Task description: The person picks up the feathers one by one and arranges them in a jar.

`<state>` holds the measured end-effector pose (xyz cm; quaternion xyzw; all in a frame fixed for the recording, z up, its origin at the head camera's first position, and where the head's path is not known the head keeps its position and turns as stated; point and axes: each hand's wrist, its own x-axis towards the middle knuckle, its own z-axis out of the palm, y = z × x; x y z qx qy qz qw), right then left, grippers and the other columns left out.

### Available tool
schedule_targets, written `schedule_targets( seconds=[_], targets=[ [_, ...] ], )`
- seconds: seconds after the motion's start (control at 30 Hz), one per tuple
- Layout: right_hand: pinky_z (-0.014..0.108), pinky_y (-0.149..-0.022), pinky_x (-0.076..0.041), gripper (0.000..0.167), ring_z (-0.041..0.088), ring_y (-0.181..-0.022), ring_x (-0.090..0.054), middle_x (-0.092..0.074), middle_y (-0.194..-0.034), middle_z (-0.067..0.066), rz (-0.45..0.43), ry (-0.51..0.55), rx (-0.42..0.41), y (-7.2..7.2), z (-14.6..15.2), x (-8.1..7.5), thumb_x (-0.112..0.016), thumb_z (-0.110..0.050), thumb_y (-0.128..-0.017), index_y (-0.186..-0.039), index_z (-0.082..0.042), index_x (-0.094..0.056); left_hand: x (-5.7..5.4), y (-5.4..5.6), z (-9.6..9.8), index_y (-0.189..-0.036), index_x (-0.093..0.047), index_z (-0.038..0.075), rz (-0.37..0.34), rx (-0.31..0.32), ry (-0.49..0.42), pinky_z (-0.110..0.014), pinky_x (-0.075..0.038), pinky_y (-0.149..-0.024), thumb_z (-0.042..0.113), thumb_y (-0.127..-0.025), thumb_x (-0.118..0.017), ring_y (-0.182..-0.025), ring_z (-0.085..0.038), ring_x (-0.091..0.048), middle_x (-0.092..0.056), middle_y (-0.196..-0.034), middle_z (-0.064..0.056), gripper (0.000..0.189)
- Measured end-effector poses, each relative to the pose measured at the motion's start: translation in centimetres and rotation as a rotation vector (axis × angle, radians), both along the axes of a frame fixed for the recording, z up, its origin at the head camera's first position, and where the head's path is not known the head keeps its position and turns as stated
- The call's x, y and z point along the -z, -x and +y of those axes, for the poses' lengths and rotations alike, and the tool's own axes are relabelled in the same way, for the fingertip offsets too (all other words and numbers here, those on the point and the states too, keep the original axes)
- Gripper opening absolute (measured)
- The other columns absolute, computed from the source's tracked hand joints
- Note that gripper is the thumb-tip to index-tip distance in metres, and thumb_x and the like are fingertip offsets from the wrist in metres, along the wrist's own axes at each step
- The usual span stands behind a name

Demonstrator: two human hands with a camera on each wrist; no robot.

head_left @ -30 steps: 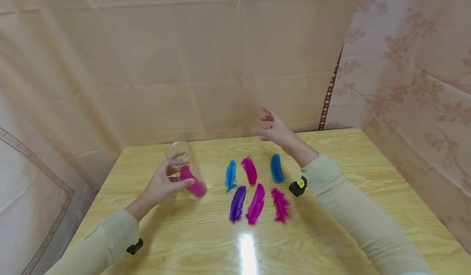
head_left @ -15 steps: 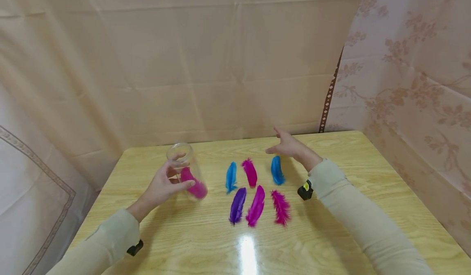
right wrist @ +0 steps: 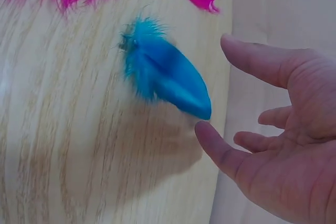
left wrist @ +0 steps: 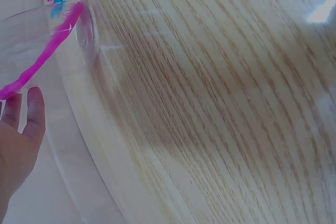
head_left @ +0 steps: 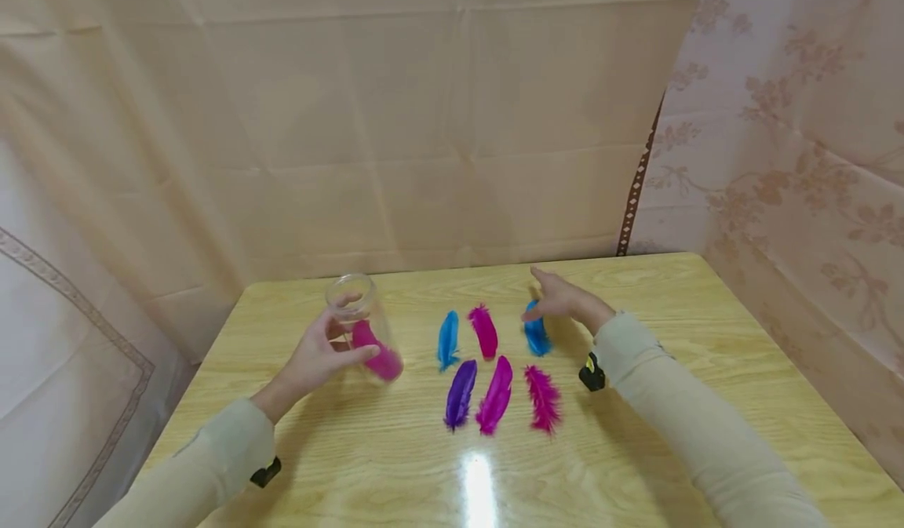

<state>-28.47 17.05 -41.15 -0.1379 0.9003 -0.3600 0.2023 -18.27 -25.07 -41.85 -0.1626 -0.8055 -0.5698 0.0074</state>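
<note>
My left hand [head_left: 314, 363] holds a clear jar [head_left: 373, 316], thumb and fingers round its side. The jar leans slightly, and a pink feather [head_left: 381, 362] lies inside it. In the left wrist view that feather stretches along the see-through wall. On the right, my right hand [head_left: 561, 296] hovers at the far end of a blue feather [head_left: 538, 340], covering part of it in the head view. From the right wrist, thumb and fingers are spread, with the index fingertip [right wrist: 202, 128] close to the blue feather's tip; whether they touch I cannot tell.
More feathers lie in two rows on the wooden table [head_left: 367, 465]: a light blue one [head_left: 448, 341], a deep pink one [head_left: 483, 332], a purple one [head_left: 461, 395], a magenta one [head_left: 496, 396] and a fluffy pink one [head_left: 542, 399]. A beige curtain [head_left: 424, 120] hangs behind.
My right hand has come down and toward me from above the table's far edge to the blue feather. The left hand and the jar stay where they were.
</note>
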Motion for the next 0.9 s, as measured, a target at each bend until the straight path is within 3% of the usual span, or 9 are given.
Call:
schedule_targets(
  seconds=[0.2, 0.33, 0.67, 0.9],
  targets=[
    [0.056, -0.12, -0.019, 0.098, 0.047, -0.149, -0.017, -0.018, -0.162, 0.031, -0.003, -0.075, -0.023, 0.0, -0.4, 0.8, -0.076, -0.014, -0.091, -0.158, 0.008, -0.008, 0.3, -0.3, -0.5, -0.135, -0.051, 0.004, 0.011, -0.027, 0.018, -0.033, -0.057, -0.088, 0.007, -0.084, -0.084, -0.121, -0.039, -0.058, -0.04, -0.155, -0.005, 0.061],
    [0.053, -0.12, -0.021, 0.095, 0.046, -0.147, -0.024, -0.028, -0.158, 0.032, 0.025, -0.147, -0.017, 0.1, -0.2, 1.6, -0.079, -0.013, -0.089, -0.156, 0.011, -0.015, 0.3, -0.2, -0.3, -0.13, -0.052, 0.001, 0.011, -0.006, 0.015, -0.033, -0.057, -0.089, 0.008, -0.085, -0.084, -0.123, -0.04, -0.057, -0.035, -0.159, -0.002, 0.056],
    [0.052, -0.117, -0.03, 0.088, 0.046, -0.139, -0.039, -0.042, -0.149, 0.032, 0.122, -0.236, -0.058, 0.6, 0.5, 2.6, -0.083, -0.011, -0.085, -0.15, 0.015, -0.029, 0.1, 0.1, 0.2, -0.13, -0.051, 0.002, 0.009, -0.008, 0.027, -0.04, -0.056, -0.091, 0.009, -0.085, -0.083, -0.122, -0.038, -0.057, -0.034, -0.16, -0.003, 0.056],
    [0.052, -0.116, -0.031, 0.082, 0.046, -0.138, -0.04, -0.046, -0.146, 0.031, 0.16, -0.252, -0.074, 0.5, 0.5, 2.8, -0.084, -0.012, -0.085, -0.147, 0.014, -0.037, 0.3, 0.1, 0.2, -0.131, -0.052, 0.003, 0.006, -0.015, 0.022, -0.035, -0.057, -0.089, 0.008, -0.085, -0.084, -0.121, -0.038, -0.058, -0.035, -0.158, -0.002, 0.056]
  ],
)
